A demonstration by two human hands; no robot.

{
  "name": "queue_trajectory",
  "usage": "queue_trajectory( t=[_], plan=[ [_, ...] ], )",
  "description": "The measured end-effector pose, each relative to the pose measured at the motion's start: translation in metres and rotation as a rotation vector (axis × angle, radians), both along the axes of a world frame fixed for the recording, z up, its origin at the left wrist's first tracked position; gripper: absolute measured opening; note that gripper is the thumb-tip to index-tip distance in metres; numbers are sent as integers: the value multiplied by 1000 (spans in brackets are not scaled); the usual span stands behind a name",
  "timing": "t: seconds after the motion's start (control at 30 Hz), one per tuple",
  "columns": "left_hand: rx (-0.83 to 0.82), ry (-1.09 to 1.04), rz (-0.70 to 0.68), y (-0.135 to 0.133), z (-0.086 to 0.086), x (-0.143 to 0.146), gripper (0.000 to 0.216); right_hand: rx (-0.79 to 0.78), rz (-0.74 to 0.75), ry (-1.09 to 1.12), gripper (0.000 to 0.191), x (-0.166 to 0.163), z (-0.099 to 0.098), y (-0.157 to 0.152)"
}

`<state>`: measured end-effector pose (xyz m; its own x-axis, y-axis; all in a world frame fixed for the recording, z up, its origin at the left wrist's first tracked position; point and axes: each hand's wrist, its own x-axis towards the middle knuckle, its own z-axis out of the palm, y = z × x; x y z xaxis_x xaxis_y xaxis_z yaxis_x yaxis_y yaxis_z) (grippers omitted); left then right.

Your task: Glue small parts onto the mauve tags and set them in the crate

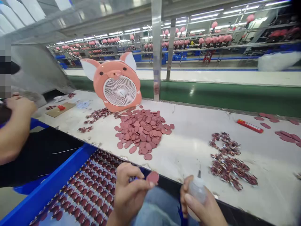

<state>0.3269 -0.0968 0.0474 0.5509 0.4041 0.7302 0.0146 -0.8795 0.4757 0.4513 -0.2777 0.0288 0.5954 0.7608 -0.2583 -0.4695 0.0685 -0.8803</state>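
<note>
Left grip (pixel 130 192) pinches pink disc (pixel 152 177) at fingertips; right grip (pixel 202 209) clasps squeeze bottle (pixel 197 189).

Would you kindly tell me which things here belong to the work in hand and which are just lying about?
In hand, it seems:
left hand holding a disc
right hand holding a bottle
disc pile
tray of rowed pieces

Likely lying about:
fan
red tool
cardboard
</note>
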Motion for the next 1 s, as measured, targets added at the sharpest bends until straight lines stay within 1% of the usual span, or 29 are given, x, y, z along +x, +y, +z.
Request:
queue_trajectory(
  t=[0.07,0.13,0.2,0.23,0.27,0.3,0.33,0.37,0.4,0.43,0.47,0.5,0.57,0.63,0.7,0.73,0.77,0.83,0.87,0.9,1.0],
  plan=[
    [47,-75,-118,-23,2,2,32,9,64,43,44,0,6,4],
    [49,-94,-205,-38,2,4,32,25,136,66,45,2,9,4],
    [-5,-54,-277,-47,1,6,33,33,195,70,44,7,10,2],
    [-85,-7,-321,-49,0,7,32,30,217,66,43,10,11,0],
    [-233,42,-372,-51,-1,6,30,24,237,58,41,13,11,-3],
    [-460,92,-430,-53,-4,5,30,17,261,48,40,17,11,-6],
    [-759,148,-491,-55,-7,4,31,8,293,32,39,20,12,-9],
    [-1099,216,-550,-58,-12,3,34,-3,329,11,38,23,12,-13],
    [-1425,288,-603,-62,-17,1,42,-13,368,-15,37,25,13,-16],
    [-1691,358,-658,-66,-23,0,52,-28,407,-44,34,27,14,-19],
    [-1876,428,-706,-70,-30,-1,58,-45,445,-74,31,29,15,-21],
    [-1979,493,-750,-74,-36,-2,60,-64,480,-104,27,30,17,-22],
    [-2043,537,-791,-81,-46,-3,57,-100,535,-164,21,30,19,-25],
    [-2087,522,-818,-87,-51,-1,51,-124,579,-232,20,30,18,-27],
    [-2145,477,-850,-91,-53,1,51,-138,539,-266,22,31,13,-30],
    [-2171,437,-862,-92,-53,2,53,-148,468,-273,26,32,10,-33],
    [-2192,382,-866,-93,-53,3,55,-155,364,-271,34,32,5,-37],
    [-2214,220,-836,-93,-52,4,57,-166,128,-258,51,34,-4,-45],
    [-2214,127,-809,-93,-51,4,57,-178,45,-267,55,34,-8,-51],
    [-2208,38,-779,-92,-49,4,54,-195,-6,-295,57,34,-12,-56],
    [-2190,-153,-702,-87,-43,5,44,-311,-55,-486,59,30,-18,-70]
  ],
)
